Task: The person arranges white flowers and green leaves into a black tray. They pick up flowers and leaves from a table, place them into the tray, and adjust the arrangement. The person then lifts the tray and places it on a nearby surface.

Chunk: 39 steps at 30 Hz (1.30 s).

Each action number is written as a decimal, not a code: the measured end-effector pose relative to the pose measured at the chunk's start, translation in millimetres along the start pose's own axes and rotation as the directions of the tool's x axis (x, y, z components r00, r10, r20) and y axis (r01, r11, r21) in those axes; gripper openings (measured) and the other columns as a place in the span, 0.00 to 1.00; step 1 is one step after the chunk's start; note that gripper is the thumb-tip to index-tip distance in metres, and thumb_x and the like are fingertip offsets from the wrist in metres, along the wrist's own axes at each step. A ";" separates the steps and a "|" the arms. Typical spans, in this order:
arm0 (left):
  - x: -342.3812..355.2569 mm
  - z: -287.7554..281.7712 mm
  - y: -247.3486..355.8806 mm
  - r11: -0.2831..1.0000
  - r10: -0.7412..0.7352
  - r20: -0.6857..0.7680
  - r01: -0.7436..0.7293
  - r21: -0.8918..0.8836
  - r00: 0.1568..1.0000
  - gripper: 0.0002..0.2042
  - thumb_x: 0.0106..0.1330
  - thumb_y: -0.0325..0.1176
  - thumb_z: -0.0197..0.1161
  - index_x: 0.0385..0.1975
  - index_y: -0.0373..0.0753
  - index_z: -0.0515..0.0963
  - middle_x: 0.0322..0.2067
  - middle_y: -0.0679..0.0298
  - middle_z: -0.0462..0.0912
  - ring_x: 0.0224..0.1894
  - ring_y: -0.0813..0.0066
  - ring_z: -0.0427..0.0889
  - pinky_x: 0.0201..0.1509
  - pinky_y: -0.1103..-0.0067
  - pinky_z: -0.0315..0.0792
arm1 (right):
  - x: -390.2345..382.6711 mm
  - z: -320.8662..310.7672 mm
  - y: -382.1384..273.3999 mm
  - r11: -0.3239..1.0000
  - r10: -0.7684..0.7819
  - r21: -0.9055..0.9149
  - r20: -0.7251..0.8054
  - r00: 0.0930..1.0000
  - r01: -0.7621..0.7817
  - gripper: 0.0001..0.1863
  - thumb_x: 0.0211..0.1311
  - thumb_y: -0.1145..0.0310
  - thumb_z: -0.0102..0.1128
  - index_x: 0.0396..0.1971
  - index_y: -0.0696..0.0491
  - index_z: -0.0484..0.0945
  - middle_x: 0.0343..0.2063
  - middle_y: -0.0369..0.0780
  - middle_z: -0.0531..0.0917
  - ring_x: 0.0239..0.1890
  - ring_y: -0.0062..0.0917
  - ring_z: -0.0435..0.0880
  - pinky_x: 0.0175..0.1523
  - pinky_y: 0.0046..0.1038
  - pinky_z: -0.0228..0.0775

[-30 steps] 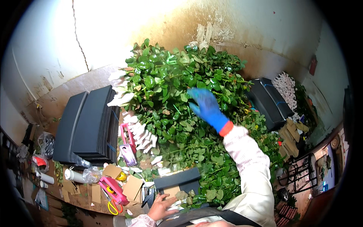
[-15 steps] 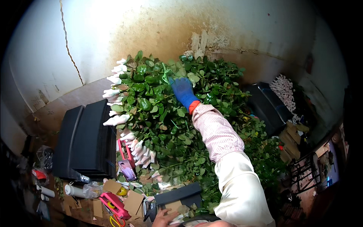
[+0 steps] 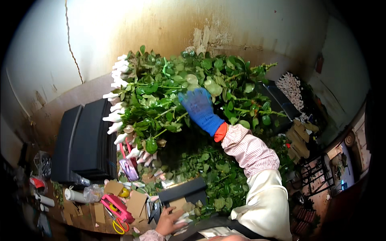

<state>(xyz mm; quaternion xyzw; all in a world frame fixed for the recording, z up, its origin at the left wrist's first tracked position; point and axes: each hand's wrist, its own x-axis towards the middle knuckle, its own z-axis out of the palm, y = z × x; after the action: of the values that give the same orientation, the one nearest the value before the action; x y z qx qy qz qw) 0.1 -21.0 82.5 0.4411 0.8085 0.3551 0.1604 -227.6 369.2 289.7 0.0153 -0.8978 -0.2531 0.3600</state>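
Note:
A large bundle of leafy rose stems [image 3: 161, 90] spreads across the upper middle, its wrapped whitish heads [image 3: 115, 116] pointing left and a green tie [image 3: 165, 67] around part of it. My right hand [image 3: 197, 105], in a blue glove, is closed on the near side of this bundle; leaves partly cover its fingertips. A dark gap shows under the bundle, above more leafy stems [image 3: 213, 168]. At the lower middle, my bare left hand [image 3: 169, 221] has its fingers apart, near a brown cardboard piece [image 3: 175, 204] and a black folded board [image 3: 183, 190].
Stacked black boards [image 3: 90, 144] stand at left. A phone [image 3: 128, 168], a pink tool [image 3: 116, 208], yellow-handled scissors [image 3: 120, 226], a white bottle [image 3: 75, 195] and cardboard pieces [image 3: 137, 204] lie in front of them. More black boards [image 3: 277, 100] and pale wrapped heads [image 3: 288, 89] are at right.
The bundle has risen off the stems below and turned slightly, opening a dark gap beneath. My right hand has come nearer with it. My left hand shows more fully, its fingers spread.

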 end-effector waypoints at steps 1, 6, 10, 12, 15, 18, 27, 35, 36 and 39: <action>3.1 -0.3 1.9 0.999 -0.001 0.004 0.001 -0.047 1.000 0.27 0.55 0.49 0.77 0.55 0.45 0.84 0.54 0.63 0.85 0.62 0.52 0.74 0.72 0.45 0.55 | -27.8 6.7 -2.0 1.000 -0.019 0.023 0.038 0.999 0.018 0.19 0.64 0.66 0.54 0.55 0.40 0.77 0.37 0.36 0.78 0.44 0.32 0.77 0.53 0.39 0.66; -0.7 2.4 0.0 1.000 0.013 -0.011 -0.013 0.005 1.000 0.29 0.54 0.48 0.77 0.57 0.46 0.83 0.53 0.65 0.86 0.64 0.53 0.73 0.72 0.43 0.54 | -136.7 38.5 -33.8 0.990 -0.043 0.138 0.339 0.940 -0.004 0.23 0.64 0.67 0.54 0.60 0.40 0.75 0.38 0.36 0.79 0.46 0.33 0.76 0.55 0.39 0.65; -3.0 0.9 -0.9 0.999 0.019 -0.021 -0.019 0.030 1.000 0.30 0.54 0.48 0.77 0.57 0.47 0.82 0.54 0.66 0.86 0.64 0.53 0.73 0.73 0.45 0.56 | -187.8 58.8 -57.1 0.988 -0.104 0.149 0.512 0.852 0.031 0.30 0.66 0.71 0.49 0.69 0.40 0.69 0.41 0.39 0.79 0.45 0.33 0.77 0.54 0.40 0.65; -0.9 -1.4 1.5 0.999 0.035 -0.014 -0.035 0.029 0.999 0.30 0.54 0.48 0.77 0.58 0.47 0.82 0.54 0.66 0.85 0.64 0.53 0.73 0.73 0.46 0.57 | -206.2 63.0 -62.4 0.980 -0.198 0.095 0.603 0.773 0.177 0.32 0.66 0.71 0.49 0.71 0.40 0.65 0.43 0.39 0.79 0.47 0.34 0.77 0.55 0.40 0.64; -0.3 -0.9 0.6 0.999 0.039 -0.001 -0.039 0.022 0.999 0.31 0.52 0.46 0.78 0.57 0.43 0.82 0.56 0.65 0.84 0.65 0.52 0.72 0.73 0.45 0.54 | -227.5 68.7 -52.8 0.936 -0.350 0.216 0.640 0.684 0.277 0.36 0.63 0.71 0.52 0.73 0.42 0.62 0.49 0.40 0.80 0.52 0.36 0.79 0.58 0.42 0.62; -4.7 1.4 -0.4 1.000 0.010 -0.006 -0.010 0.005 1.000 0.30 0.53 0.46 0.78 0.57 0.43 0.82 0.58 0.64 0.83 0.65 0.51 0.72 0.73 0.45 0.54 | -224.2 59.8 -34.2 0.851 -0.507 0.490 0.675 0.537 0.187 0.39 0.56 0.65 0.64 0.71 0.44 0.66 0.63 0.43 0.76 0.62 0.42 0.76 0.70 0.48 0.58; -2.3 0.6 2.3 0.999 0.034 -0.049 -0.034 -0.001 0.998 0.28 0.54 0.46 0.77 0.56 0.43 0.82 0.56 0.65 0.84 0.64 0.52 0.72 0.73 0.46 0.56 | -202.2 30.9 1.1 0.637 -0.492 0.648 0.758 0.428 -0.417 0.41 0.48 0.51 0.72 0.65 0.46 0.72 0.63 0.47 0.76 0.62 0.41 0.77 0.64 0.34 0.71; -2.9 -0.8 -2.3 0.998 0.060 -0.046 -0.058 0.033 0.997 0.30 0.57 0.49 0.75 0.58 0.44 0.81 0.57 0.66 0.84 0.65 0.56 0.72 0.73 0.45 0.56 | -263.6 66.7 -70.8 0.903 -0.414 0.386 0.669 0.618 0.188 0.17 0.57 0.59 0.65 0.47 0.45 0.83 0.49 0.43 0.84 0.53 0.39 0.82 0.59 0.46 0.70; -5.8 3.6 -5.7 0.998 0.047 -0.022 -0.046 0.042 0.999 0.28 0.61 0.51 0.72 0.59 0.45 0.80 0.58 0.67 0.83 0.67 0.56 0.70 0.73 0.45 0.55 | -261.1 67.0 -70.3 0.909 -0.387 0.403 0.726 0.568 0.104 0.18 0.57 0.60 0.65 0.48 0.45 0.82 0.50 0.42 0.83 0.53 0.39 0.81 0.58 0.45 0.71; -7.5 9.6 -10.3 0.998 0.047 -0.036 -0.045 0.054 0.998 0.19 0.70 0.44 0.63 0.58 0.46 0.81 0.60 0.68 0.82 0.66 0.58 0.70 0.74 0.48 0.55 | -240.5 42.9 -45.3 0.849 -0.290 0.524 0.577 0.764 -0.073 0.20 0.53 0.68 0.67 0.49 0.46 0.81 0.47 0.42 0.83 0.50 0.41 0.80 0.56 0.42 0.72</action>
<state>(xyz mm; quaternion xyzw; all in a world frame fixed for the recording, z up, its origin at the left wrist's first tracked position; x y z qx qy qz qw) 3.6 -26.8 68.1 0.4568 0.8101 0.3455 0.1253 -84.6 399.2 88.7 0.0789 -0.9968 -0.0139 0.0008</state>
